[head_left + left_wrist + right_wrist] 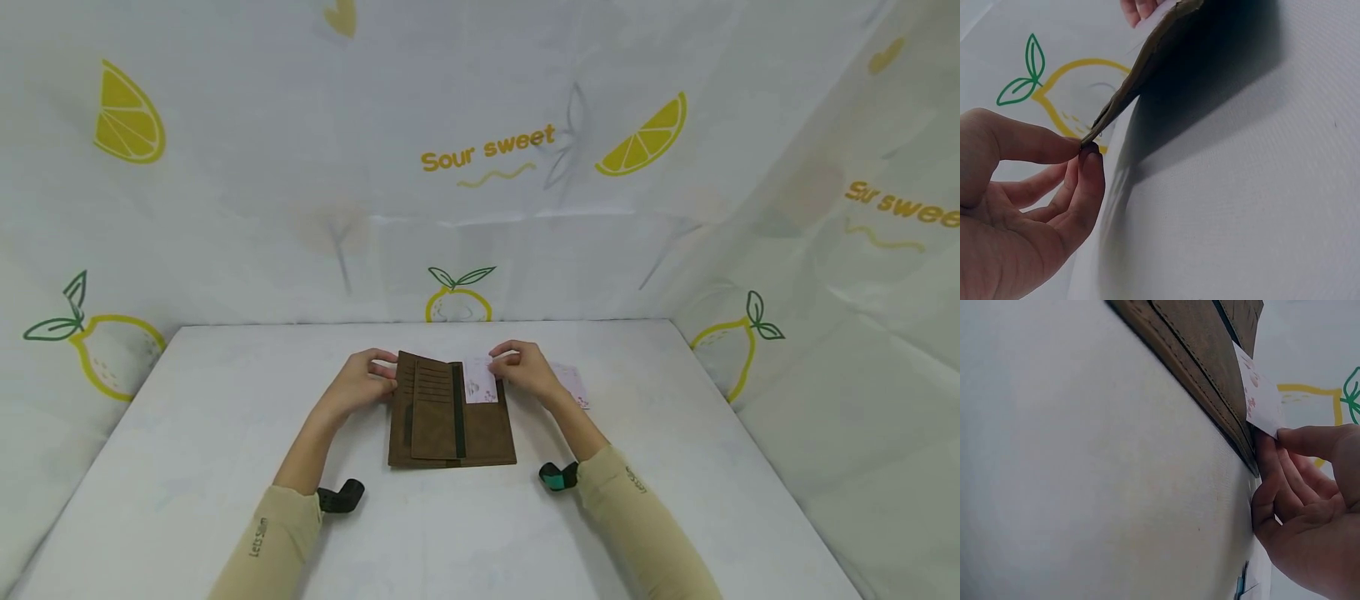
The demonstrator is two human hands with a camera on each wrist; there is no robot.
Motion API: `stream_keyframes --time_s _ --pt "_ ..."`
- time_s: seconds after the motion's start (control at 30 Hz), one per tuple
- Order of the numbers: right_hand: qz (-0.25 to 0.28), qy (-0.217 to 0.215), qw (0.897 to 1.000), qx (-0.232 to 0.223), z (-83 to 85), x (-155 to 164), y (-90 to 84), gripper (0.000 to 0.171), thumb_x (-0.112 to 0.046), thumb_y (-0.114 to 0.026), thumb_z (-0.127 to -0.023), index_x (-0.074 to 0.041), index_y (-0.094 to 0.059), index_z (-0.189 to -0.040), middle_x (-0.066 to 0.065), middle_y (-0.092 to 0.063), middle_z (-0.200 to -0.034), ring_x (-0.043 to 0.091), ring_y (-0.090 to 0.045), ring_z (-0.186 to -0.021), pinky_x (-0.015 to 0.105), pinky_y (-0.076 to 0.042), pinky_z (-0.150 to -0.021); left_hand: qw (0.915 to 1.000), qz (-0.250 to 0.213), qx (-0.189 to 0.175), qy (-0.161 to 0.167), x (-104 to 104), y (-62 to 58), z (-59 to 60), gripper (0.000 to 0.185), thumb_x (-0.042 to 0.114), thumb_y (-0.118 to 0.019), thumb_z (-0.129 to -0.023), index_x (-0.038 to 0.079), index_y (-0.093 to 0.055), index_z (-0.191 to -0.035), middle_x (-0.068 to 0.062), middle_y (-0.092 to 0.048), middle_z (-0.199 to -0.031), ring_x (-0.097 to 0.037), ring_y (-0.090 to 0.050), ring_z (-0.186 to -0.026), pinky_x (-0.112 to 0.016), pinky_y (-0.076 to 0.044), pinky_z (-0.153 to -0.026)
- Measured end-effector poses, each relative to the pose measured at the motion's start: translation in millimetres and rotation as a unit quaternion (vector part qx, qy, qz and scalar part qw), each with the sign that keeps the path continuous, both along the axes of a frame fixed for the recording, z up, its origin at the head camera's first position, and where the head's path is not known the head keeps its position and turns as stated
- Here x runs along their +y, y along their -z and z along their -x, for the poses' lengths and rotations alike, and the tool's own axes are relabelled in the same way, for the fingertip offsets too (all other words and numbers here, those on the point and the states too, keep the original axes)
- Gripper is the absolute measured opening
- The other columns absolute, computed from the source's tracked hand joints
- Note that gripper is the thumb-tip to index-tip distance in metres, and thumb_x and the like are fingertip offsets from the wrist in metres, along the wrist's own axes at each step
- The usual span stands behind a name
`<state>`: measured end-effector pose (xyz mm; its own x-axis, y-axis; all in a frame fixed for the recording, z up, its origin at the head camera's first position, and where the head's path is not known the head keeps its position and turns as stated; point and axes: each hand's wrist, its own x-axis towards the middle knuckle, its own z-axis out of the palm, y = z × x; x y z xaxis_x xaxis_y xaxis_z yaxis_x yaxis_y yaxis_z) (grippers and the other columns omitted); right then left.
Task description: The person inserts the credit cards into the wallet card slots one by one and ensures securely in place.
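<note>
You have one brown wallet (452, 417) lying open near the middle of the table (675, 500), its long sides running toward the far edge. Your left hand (362, 382) pinches the wallet's far left corner between thumb and fingertips (1088, 164), and the left wrist view shows that edge lifted slightly off the surface. Your right hand (527, 371) pinches one small white card with a pink print (480, 385) at the wallet's far right corner; the card sits partly in the wallet's right half, with its corner held between your thumb and fingers (1272, 464). A second card of the same kind (574, 385) lies flat on the table just right of your right hand, partly hidden behind it. Two dark straps show, one at each wrist: the left strap (341, 497) and the right strap (558, 476).
</note>
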<state>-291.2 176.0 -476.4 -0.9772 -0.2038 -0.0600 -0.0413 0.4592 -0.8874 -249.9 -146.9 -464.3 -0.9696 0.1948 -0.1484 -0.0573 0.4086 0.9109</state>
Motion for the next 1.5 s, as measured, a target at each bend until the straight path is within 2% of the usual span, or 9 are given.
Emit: stream_keyframes --time_s 0.47,0.8,1.23,1.5 --pt "-0.041 -0.013 0.999 0.021 -2.6 2 1.2 0.021 -0.005 -0.072 -0.098 0.005 -0.07 -0.117 0.022 -0.08 -0.1 0.01 -0.062 -0.077 0.022 -0.05 -0.07 1.0 0.0 -0.005 -0.008 1 1.3 0.2 0.053 -0.001 -0.067 -0.094 -0.007 -0.056 -0.145 -0.025 -0.07 -0.12 -0.024 -0.073 -0.098 -0.032 -0.061 -0.084" --pt "-0.065 -0.026 0.997 0.035 -6.0 3 -0.6 0.02 -0.006 -0.075 -0.096 0.005 -0.072 -0.113 0.02 -0.077 -0.1 0.014 -0.068 -0.084 0.022 -0.052 -0.073 1.0 -0.001 -0.005 -0.007 1 0.9 -0.8 0.052 0.0 -0.067 -0.094 -0.008 -0.056 -0.144 -0.025 -0.069 -0.12 -0.024 -0.072 -0.098 -0.031 -0.06 -0.082" --pt "-0.085 -0.074 0.993 0.045 -7.3 9 -2.2 0.019 -0.006 -0.08 -0.094 0.004 -0.074 -0.109 0.017 -0.076 -0.1 0.013 -0.068 -0.086 0.02 -0.053 -0.076 0.9999 0.001 -0.007 -0.01 2 1.8 -0.6 0.05 -0.001 -0.067 -0.094 -0.008 -0.057 -0.143 -0.022 -0.069 -0.116 -0.022 -0.071 -0.095 -0.029 -0.06 -0.081" --pt "-0.076 -0.084 0.993 0.02 -9.2 11 -3.1 0.016 -0.006 -0.082 -0.093 0.0 -0.076 -0.106 0.01 -0.077 -0.096 0.009 -0.065 -0.082 0.022 -0.052 -0.075 0.9999 -0.003 -0.01 -0.011 2 1.8 -1.1 0.05 -0.002 -0.066 -0.094 -0.008 -0.057 -0.143 -0.022 -0.069 -0.116 -0.022 -0.071 -0.096 -0.03 -0.061 -0.082"
